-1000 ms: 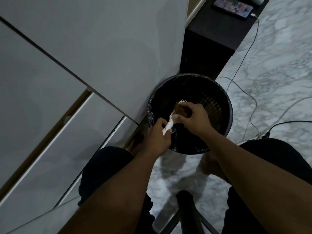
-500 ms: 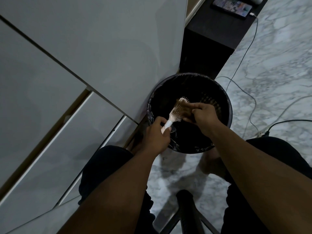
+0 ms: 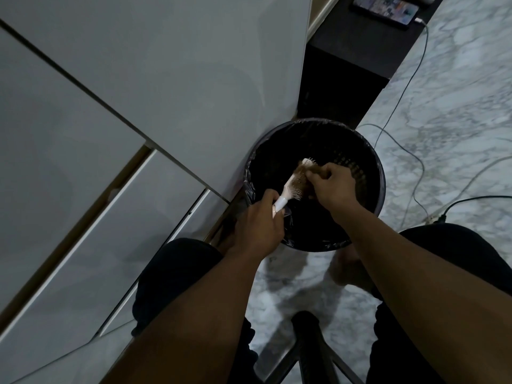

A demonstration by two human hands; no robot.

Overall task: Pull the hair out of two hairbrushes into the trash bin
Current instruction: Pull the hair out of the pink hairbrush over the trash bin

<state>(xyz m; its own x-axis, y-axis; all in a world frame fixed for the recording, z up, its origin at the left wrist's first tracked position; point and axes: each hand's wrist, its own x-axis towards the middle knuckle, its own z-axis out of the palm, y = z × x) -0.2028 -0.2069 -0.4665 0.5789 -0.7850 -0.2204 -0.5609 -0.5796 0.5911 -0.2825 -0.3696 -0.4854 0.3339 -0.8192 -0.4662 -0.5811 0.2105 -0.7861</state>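
A round black trash bin (image 3: pixel 372 167) lined with a dark bag stands on the floor against the cabinet. Over its opening my left hand (image 3: pixel 259 225) grips the white handle of a pale hairbrush (image 3: pixel 295 184), whose bristled head tilts up and away from me. My right hand (image 3: pixel 331 182) is closed at the brush head, fingers pinched on a brownish tuft of hair (image 3: pixel 304 169) among the bristles. Only this one brush is in sight.
White cabinet doors and drawers (image 3: pixel 138 106) fill the left. A dark low shelf (image 3: pixel 368 42) behind the bin carries a lit phone (image 3: pixel 386 8) on a cable. Cables (image 3: pixel 415 173) trail over the marble floor at right. A black stool leg (image 3: pixel 307 345) rises between my knees.
My right hand shifted from covering the brush head to pinching hair at its upper part, and the brush head tilted up into clearer view. The left hand stayed on the handle.
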